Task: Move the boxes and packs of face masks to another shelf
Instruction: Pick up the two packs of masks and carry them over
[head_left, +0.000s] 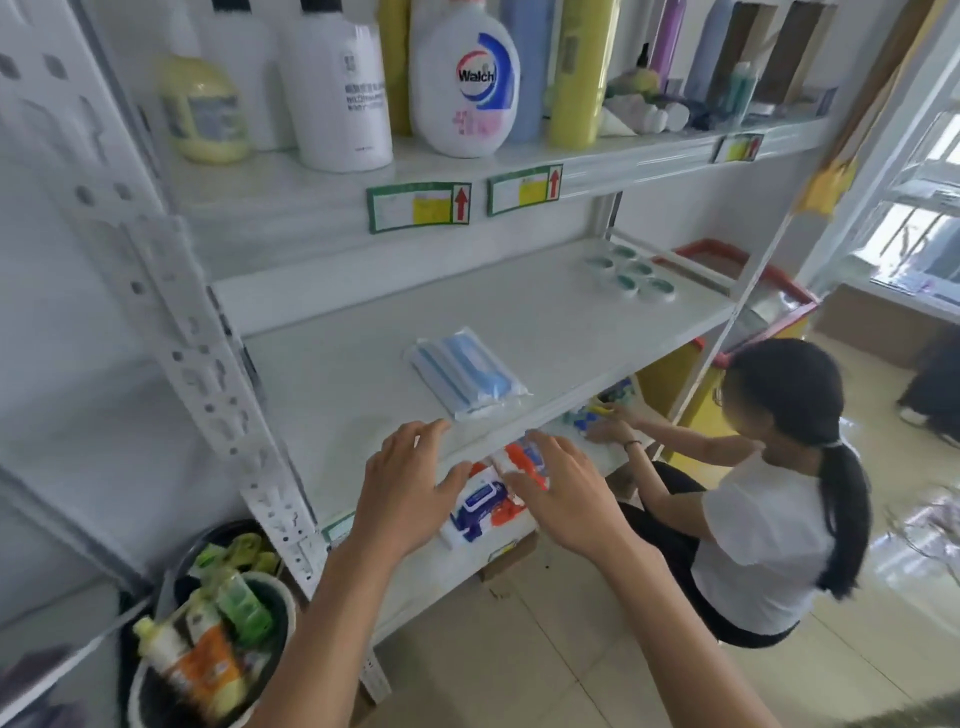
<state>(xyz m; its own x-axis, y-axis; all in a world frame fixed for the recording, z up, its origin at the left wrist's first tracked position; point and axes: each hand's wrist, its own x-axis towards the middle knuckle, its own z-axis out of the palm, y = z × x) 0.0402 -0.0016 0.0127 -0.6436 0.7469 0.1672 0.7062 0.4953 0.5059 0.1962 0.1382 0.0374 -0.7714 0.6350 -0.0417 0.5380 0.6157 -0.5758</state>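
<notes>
We see one clear pack of blue face masks (467, 371) lying flat on the white middle shelf (545, 312), near its front edge and roughly midway along it; its long axis runs diagonally, from the far left toward the near right, so the nearer short end points at the shelf's front lip. Our left hand (410, 483) hovers just in front of that lip with fingers spread and relaxed, holding nothing, and our right hand (566, 493) hangs beside it, likewise spread and empty, both short of the pack and not touching it. Beneath our hands, on the lower shelf (613, 457), lie packs of wet wipes (478, 506) in blue and orange wrapping. At the far right end of the middle shelf stands a cluster of small round tubs (631, 273), well apart from the masks. The upper shelf (623, 161) carries tall bottles, among them a white Walch bottle (465, 78). To the right a person in a white shirt (763, 535) crouches, reaching into the lower shelf. At lower left a bucket (156, 691) holds assorted bottles.
</notes>
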